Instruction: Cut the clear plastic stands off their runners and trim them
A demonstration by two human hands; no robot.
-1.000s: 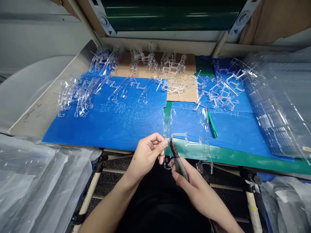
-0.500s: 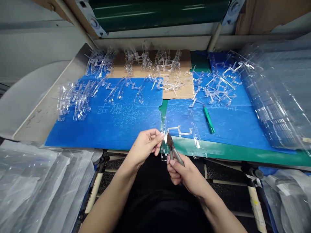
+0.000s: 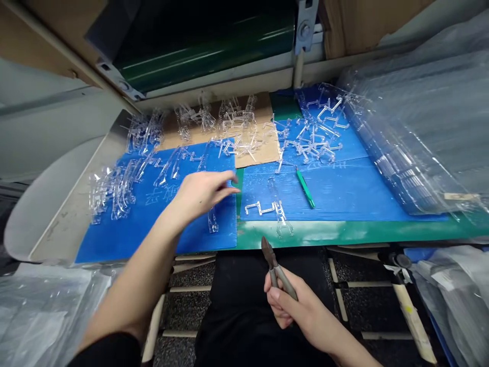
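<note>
My right hand (image 3: 290,300) grips a pair of cutting pliers (image 3: 278,275) by the grey handles, its jaws pointing up just short of the table's front edge. Beyond the jaws lies a clear plastic piece (image 3: 281,219) with a zigzag runner (image 3: 260,208) still joined at its left. My left hand (image 3: 202,193) is over the blue sheet with thumb and forefinger apart and nothing between them. Below it, partly hidden by the hand, is another clear plastic piece (image 3: 213,220) on the sheet.
Rows of clear pieces (image 3: 122,191) lie at the left, and more are on the cardboard (image 3: 263,109). Loose runners (image 3: 313,145) are heaped at the back right. A green pen-like tool (image 3: 304,188) lies near them. Stacked clear trays (image 3: 412,132) stand at the right.
My left hand has let go of one clear piece and moved left and up. The piece is apart from its runner, lying to the left. The pliers have drawn back toward me.
</note>
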